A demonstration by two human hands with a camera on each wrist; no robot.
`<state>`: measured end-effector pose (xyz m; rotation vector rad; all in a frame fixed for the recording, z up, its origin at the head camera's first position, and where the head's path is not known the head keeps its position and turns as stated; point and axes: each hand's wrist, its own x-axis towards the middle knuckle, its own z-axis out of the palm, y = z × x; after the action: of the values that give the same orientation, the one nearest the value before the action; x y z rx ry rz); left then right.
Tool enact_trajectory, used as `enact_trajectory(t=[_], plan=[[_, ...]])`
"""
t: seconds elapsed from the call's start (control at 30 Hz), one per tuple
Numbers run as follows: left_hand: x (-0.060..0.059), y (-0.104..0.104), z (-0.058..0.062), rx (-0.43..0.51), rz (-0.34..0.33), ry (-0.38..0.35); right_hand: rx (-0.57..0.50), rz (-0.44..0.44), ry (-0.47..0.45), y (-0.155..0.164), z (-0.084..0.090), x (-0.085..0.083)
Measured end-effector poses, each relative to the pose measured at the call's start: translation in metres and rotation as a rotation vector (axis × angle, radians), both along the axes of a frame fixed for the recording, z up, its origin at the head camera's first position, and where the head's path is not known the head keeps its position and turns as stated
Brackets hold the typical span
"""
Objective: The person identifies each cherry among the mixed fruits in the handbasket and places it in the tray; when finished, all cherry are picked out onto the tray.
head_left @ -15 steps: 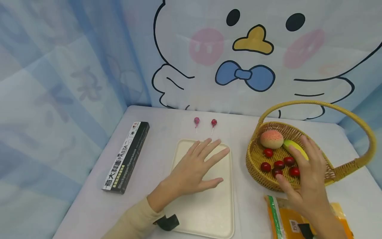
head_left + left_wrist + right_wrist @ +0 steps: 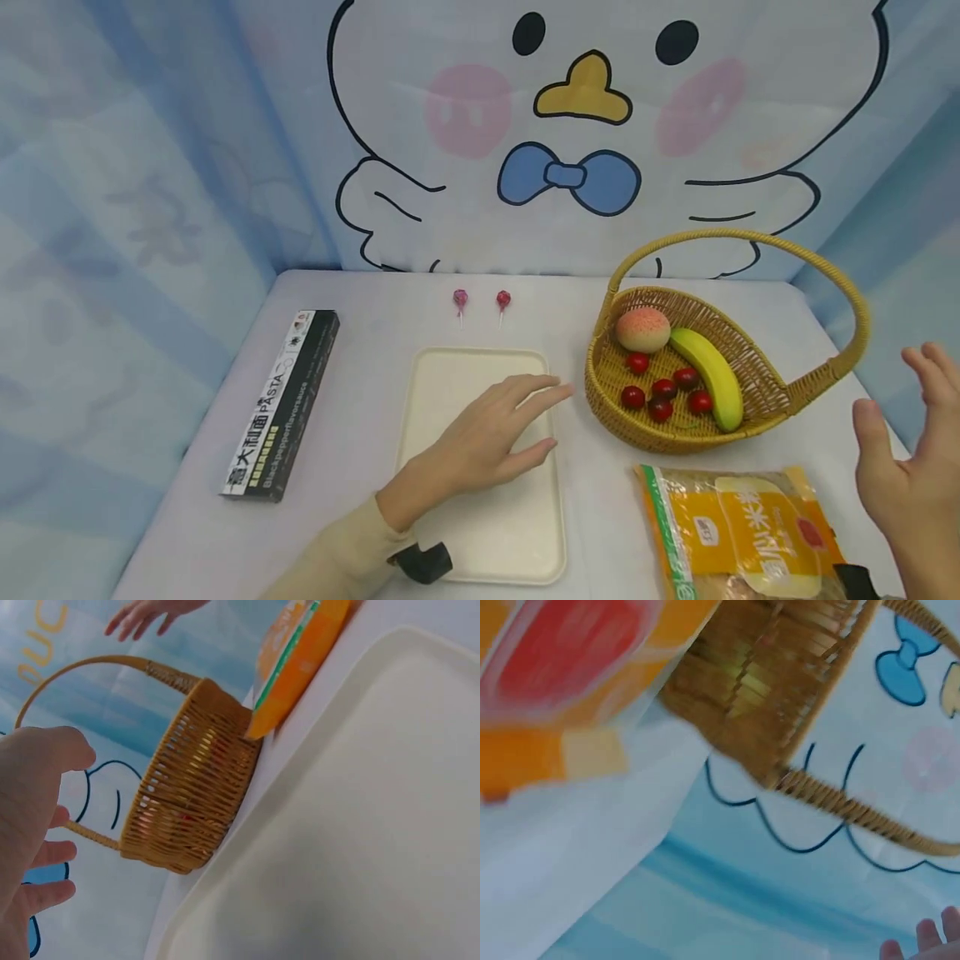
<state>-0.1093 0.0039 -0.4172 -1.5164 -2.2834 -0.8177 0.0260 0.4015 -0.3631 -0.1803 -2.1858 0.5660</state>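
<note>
Above the cream tray [image 2: 480, 542] hovers my left hand [image 2: 480, 437], its fingers stretched toward the basket and holding nothing. My right hand [image 2: 915, 467] is raised at the right edge of the head view, fingers spread, apart from everything. Between the hands stands a wicker basket [image 2: 622, 429] with a tall handle. In it lie a banana [image 2: 708, 375], a peach-coloured round fruit or bun [image 2: 642, 330] and several dark red cherries [image 2: 663, 389]. Nearer the right hand, an orange bag of grain [image 2: 742, 533] lies flat. In the left wrist view the basket shows beyond my left hand [image 2: 30, 817].
A black and white pasta box [image 2: 281, 406] lies on the table's left side. Two lollipops [image 2: 461, 302] lie behind the tray. Printed curtains [image 2: 450, 217] hang behind and beside the white table. The basket handle arches up at the right.
My right hand has moved from over the basket out to the right, uncovering the banana and the bag. The left hand stays over the tray. The head view has shifted slightly.
</note>
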Motion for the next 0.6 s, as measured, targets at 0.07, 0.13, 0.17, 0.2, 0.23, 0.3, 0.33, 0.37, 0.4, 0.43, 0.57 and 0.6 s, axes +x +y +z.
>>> enact_trajectory(t=[0.07,0.13,0.17,0.2,0.23,0.3,0.33,0.37,0.4,0.43,0.57,0.6], plan=[[-0.002,0.006,0.0,0.005,-0.034,-0.019,-0.012,-0.006,-0.043,0.011,-0.004,-0.004],[-0.005,0.015,0.001,0.017,-0.07,-0.037,-0.016,0.014,-0.083,0.02,-0.011,-0.008],[-0.007,0.02,0.002,0.028,-0.087,-0.049,-0.02,0.033,-0.096,0.024,-0.014,-0.011],[-0.008,0.025,0.003,0.039,-0.103,-0.061,-0.02,0.058,-0.098,0.027,-0.017,-0.014],[-0.01,0.03,0.004,0.048,-0.112,-0.067,-0.02,0.073,-0.105,0.03,-0.02,-0.017],[-0.011,0.04,0.006,0.069,-0.132,-0.087,-0.026,0.091,-0.114,0.034,-0.025,-0.021],[-0.012,0.045,0.007,0.073,-0.137,-0.103,-0.029,0.103,-0.113,0.035,-0.026,-0.024],[-0.012,0.05,0.008,0.074,-0.143,-0.12,-0.03,0.114,-0.11,0.036,-0.028,-0.025],[-0.012,0.055,0.009,0.071,-0.146,-0.136,-0.032,0.118,-0.111,0.037,-0.029,-0.027],[-0.012,0.059,0.009,0.063,-0.147,-0.151,-0.036,0.114,-0.117,0.037,-0.03,-0.028],[-0.012,0.075,0.009,0.034,-0.161,-0.226,-0.045,0.087,-0.129,0.036,-0.032,-0.029],[-0.012,0.078,0.009,0.029,-0.163,-0.237,-0.045,0.079,-0.131,0.036,-0.032,-0.029]])
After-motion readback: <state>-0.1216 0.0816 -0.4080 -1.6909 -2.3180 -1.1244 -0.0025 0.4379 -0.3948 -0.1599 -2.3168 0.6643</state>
